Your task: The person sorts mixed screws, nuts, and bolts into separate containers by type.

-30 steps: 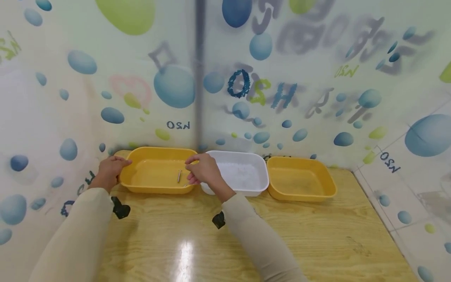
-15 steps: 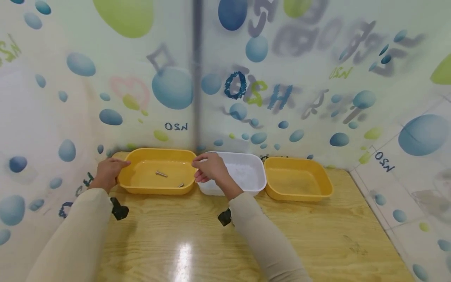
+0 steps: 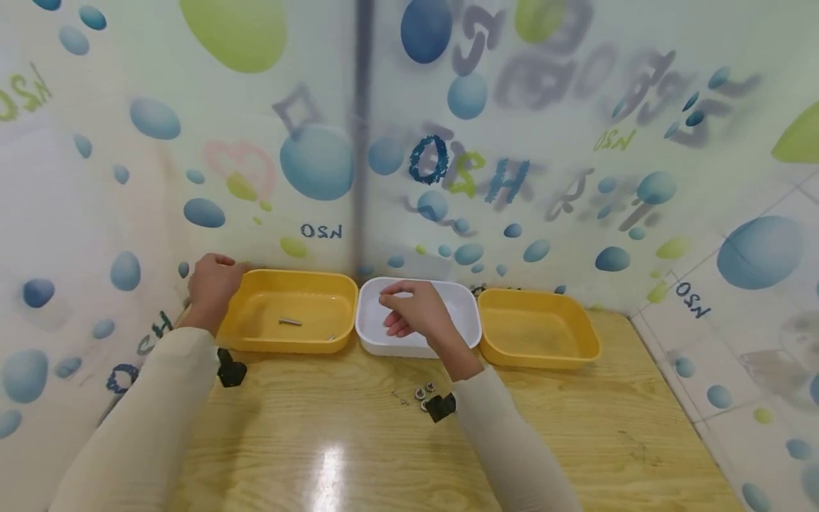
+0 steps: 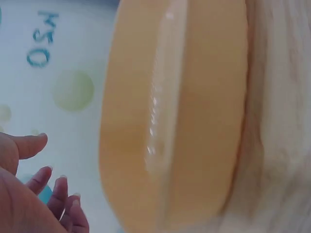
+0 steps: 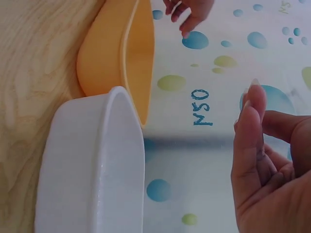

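Now the right hand (image 3: 416, 313) hovers over the white tray (image 3: 370, 328), its fingers loosely curled with the thumb near the forefinger; in the right wrist view the fingertips (image 5: 253, 99) are bare, and I see nothing pinched between them. A second ago this hand was over the right end of the left yellow tray (image 3: 249, 334), at a bolt standing on end there; it has since swung right across the rim, and the bolt (image 3: 290, 322) lies flat on that tray's floor, with a smaller metal piece (image 3: 330, 338) near the front wall. So the bolt looks dropped off, and the hand seems to be going to the white tray for the next piece, though that is my reading. The left hand (image 3: 213, 283) has lifted from the yellow tray's left rim toward its back corner by the wall; the left wrist view shows its fingers (image 4: 57, 190) loosely curled, apart from the tray and holding nothing. A second yellow tray (image 3: 576, 348) sits just right of the white one, apparently holding nothing. On the wooden table (image 3: 358, 455), near the right wrist, lie a few small nuts (image 3: 424, 392).
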`<state>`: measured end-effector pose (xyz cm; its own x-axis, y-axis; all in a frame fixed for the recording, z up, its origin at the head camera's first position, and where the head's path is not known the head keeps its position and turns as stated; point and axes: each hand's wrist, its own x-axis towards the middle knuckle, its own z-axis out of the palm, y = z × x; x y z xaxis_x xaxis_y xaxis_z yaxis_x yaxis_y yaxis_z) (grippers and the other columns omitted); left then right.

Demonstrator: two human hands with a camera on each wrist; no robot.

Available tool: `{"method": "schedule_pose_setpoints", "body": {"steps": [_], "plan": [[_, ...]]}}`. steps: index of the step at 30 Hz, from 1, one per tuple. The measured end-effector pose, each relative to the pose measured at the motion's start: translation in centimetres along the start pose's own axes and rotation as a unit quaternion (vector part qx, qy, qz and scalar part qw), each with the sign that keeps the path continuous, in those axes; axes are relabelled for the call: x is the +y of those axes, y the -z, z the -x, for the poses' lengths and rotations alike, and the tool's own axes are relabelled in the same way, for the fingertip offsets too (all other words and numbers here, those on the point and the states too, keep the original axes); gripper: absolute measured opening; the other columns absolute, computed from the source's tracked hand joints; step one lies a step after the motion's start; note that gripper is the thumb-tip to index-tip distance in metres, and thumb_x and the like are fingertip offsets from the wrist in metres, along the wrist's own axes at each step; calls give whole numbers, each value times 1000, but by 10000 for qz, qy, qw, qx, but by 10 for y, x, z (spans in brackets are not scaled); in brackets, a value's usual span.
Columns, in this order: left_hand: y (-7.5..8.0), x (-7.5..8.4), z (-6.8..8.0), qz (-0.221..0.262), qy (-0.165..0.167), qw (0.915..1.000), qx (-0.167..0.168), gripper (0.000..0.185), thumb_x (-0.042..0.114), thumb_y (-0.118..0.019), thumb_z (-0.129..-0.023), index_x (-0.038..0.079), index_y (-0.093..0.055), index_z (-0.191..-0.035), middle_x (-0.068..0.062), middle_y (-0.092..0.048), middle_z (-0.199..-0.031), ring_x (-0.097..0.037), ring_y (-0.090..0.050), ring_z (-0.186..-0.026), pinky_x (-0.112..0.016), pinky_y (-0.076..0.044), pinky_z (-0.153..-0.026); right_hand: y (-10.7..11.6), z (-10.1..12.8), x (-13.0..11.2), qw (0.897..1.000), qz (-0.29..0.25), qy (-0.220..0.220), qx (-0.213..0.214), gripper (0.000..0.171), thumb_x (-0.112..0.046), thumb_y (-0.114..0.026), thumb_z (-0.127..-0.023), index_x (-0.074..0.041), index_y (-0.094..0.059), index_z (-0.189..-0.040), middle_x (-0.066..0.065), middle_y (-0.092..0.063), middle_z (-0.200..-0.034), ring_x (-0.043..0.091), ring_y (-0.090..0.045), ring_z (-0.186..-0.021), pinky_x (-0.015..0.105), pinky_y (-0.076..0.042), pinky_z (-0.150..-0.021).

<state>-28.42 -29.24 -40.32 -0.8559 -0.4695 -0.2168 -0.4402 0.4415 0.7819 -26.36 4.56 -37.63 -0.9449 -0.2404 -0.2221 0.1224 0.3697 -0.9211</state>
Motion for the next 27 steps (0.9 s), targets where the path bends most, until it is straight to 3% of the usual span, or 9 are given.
{"method": "schedule_pose_setpoints", "body": {"steps": [3, 8, 12, 18, 27], "plan": [[-16, 20, 9, 27, -355, 9993, -110, 57, 39, -52, -97, -3, -41, -135, -25, -46, -131, -37, -46, -107, -49, -43, -96, 6, 13, 10, 10000, -33, -30, 35, 26, -26, -68, -91, -9, -69, -112, 10, -67, -65, 17, -64, -49, 30, -56, -53], [-45, 42, 21, 349, -581, 9944, -807, 55, 33, -57, -97, -4, -41, -135, -24, -43, -135, -36, -45, -110, -48, -42, -96, 14, 31, 26, 9999, -56, -110, 71, 28, -24, -68, -91, -7, -69, -113, 10, -66, -63, 16, -64, -48, 30, -56, -52], [-66, 51, 29, 539, -440, 9888, -1324, 55, 32, -59, -96, -2, -41, -135, -21, -43, -135, -33, -45, -108, -47, -43, -98, 20, 41, 38, 9997, -70, -185, 125, 27, -23, -67, -92, -5, -69, -112, 8, -65, -61, 15, -63, -48, 31, -56, -52], [-95, 56, 38, 609, -102, 9818, -1796, 52, 29, -60, -96, 0, -39, -134, -17, -46, -125, -31, -46, -104, -45, -45, -95, 28, 52, 60, 9993, -153, -273, 196, 28, -21, -67, -92, -3, -68, -113, 7, -65, -61, 14, -63, -48, 31, -56, -51], [-127, 57, 45, 395, 85, 9760, -2141, 46, 24, -62, -94, 0, -42, -128, -12, -47, -109, -26, -48, -92, -36, -49, -84, 33, 62, 103, 9989, -100, -439, 138, 30, -22, -65, -92, -1, -67, -114, 7, -66, -64, 14, -63, -51, 33, -56, -52]]}}
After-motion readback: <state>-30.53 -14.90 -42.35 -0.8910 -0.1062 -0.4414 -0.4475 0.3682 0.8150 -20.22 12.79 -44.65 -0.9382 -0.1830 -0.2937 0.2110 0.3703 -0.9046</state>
